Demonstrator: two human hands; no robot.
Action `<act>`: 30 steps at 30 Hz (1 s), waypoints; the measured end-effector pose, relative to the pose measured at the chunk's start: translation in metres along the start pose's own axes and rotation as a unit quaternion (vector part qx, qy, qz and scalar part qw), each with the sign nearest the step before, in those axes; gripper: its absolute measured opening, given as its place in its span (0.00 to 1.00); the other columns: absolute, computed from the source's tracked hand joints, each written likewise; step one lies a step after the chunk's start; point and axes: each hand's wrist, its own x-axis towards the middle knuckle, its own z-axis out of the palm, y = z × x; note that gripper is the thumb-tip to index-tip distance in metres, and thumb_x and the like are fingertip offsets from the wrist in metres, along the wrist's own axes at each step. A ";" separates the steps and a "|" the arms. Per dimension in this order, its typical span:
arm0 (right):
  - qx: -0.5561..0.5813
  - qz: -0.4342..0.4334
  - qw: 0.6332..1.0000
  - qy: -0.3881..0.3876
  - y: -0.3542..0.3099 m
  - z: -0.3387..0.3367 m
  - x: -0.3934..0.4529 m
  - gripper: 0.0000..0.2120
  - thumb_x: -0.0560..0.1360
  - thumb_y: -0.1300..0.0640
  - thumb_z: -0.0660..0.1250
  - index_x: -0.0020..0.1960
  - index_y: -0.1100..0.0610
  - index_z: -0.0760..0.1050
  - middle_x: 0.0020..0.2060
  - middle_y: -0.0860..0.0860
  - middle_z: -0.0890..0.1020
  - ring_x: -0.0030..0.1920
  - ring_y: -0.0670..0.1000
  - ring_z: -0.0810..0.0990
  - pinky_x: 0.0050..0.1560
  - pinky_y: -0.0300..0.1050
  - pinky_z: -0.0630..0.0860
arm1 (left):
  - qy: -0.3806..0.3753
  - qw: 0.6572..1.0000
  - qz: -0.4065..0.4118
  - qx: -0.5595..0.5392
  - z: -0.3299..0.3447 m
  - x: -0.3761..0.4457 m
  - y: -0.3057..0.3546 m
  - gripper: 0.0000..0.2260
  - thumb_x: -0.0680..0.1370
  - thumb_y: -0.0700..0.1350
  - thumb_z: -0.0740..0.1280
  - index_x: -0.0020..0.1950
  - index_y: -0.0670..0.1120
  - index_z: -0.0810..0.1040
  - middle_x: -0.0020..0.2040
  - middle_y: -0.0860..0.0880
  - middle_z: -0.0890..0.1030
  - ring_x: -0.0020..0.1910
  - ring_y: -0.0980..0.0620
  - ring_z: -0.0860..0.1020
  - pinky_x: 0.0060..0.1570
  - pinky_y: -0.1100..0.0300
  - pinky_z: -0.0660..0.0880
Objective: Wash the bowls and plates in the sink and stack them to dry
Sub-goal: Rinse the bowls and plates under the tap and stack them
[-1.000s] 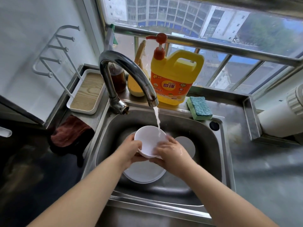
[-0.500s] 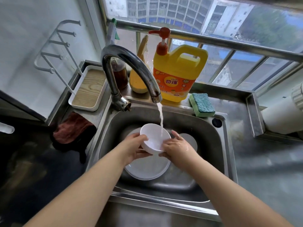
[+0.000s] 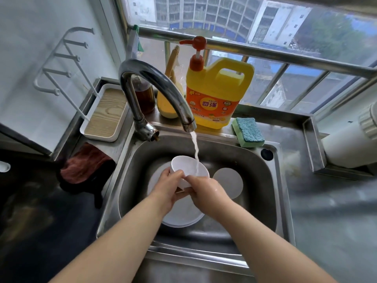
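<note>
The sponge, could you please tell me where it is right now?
In the head view, the sponge lies on the steel ledge behind the sink, toward its right rear corner, just right of the yellow detergent jug.

Bowl [image 3: 188, 169] over plate [image 3: 181, 216] in sink [image 3: 271, 180], under tap [image 3: 155, 88]

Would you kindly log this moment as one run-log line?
step: rinsing | held: small white bowl | left hand: grips bowl | right hand: grips bowl | chrome tap: running | steel sink: white plates waiting
</note>
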 end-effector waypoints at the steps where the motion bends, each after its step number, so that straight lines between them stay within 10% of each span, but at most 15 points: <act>1: -0.026 -0.018 0.999 0.002 0.006 0.000 -0.001 0.13 0.80 0.51 0.59 0.60 0.55 0.74 0.54 0.53 0.81 0.58 0.56 0.77 0.61 0.51 0.71 | 0.003 1.000 -0.008 0.008 -0.002 -0.002 0.005 0.16 0.75 0.37 0.59 0.63 0.40 0.71 0.48 0.39 0.77 0.43 0.43 0.78 0.40 0.50 0.80; 5: -0.125 -0.060 0.990 -0.033 0.033 -0.007 -0.002 0.19 0.78 0.43 0.60 0.60 0.54 0.78 0.60 0.49 0.80 0.69 0.50 0.70 0.75 0.48 0.50 | -0.038 0.997 -0.048 0.054 -0.018 0.001 0.017 0.16 0.76 0.37 0.57 0.63 0.41 0.71 0.51 0.38 0.77 0.48 0.41 0.78 0.46 0.47 0.80; 10: -0.020 0.022 1.000 -0.010 0.008 0.003 0.006 0.11 0.80 0.55 0.59 0.60 0.52 0.75 0.53 0.53 0.81 0.56 0.56 0.78 0.58 0.50 0.75 | 0.017 0.998 0.019 -0.060 0.000 0.007 -0.004 0.22 0.75 0.37 0.62 0.68 0.47 0.69 0.60 0.38 0.75 0.53 0.40 0.79 0.45 0.47 0.81; 15: -0.096 -0.035 0.994 -0.043 0.042 0.001 -0.007 0.19 0.78 0.45 0.61 0.64 0.54 0.76 0.63 0.48 0.78 0.72 0.49 0.65 0.75 0.47 0.45 | -0.024 0.998 -0.023 0.046 -0.011 0.004 0.008 0.17 0.76 0.36 0.59 0.65 0.45 0.72 0.54 0.38 0.77 0.49 0.41 0.78 0.35 0.54 0.79; 19: -0.017 0.041 0.999 -0.016 0.016 0.010 -0.001 0.12 0.80 0.53 0.58 0.60 0.53 0.75 0.55 0.53 0.81 0.58 0.56 0.76 0.57 0.47 0.71 | -0.010 1.000 -0.022 -0.016 0.003 0.006 -0.006 0.22 0.76 0.38 0.64 0.69 0.45 0.68 0.57 0.38 0.77 0.51 0.41 0.79 0.47 0.48 0.81; 25: -0.032 0.004 0.999 -0.033 0.037 0.005 -0.010 0.22 0.76 0.40 0.63 0.59 0.56 0.78 0.61 0.51 0.78 0.67 0.50 0.70 0.73 0.49 0.56 | -0.010 0.996 -0.076 0.037 -0.007 0.001 0.011 0.13 0.77 0.40 0.59 0.61 0.39 0.71 0.50 0.37 0.77 0.48 0.40 0.78 0.44 0.48 0.79; 30: 0.104 0.075 0.992 0.013 0.012 0.006 -0.002 0.11 0.77 0.50 0.65 0.54 0.57 0.76 0.49 0.54 0.81 0.51 0.55 0.77 0.48 0.45 0.71 | -0.009 0.998 -0.063 -0.013 0.009 0.001 -0.001 0.18 0.75 0.40 0.61 0.65 0.38 0.70 0.52 0.37 0.75 0.39 0.43 0.78 0.40 0.50 0.80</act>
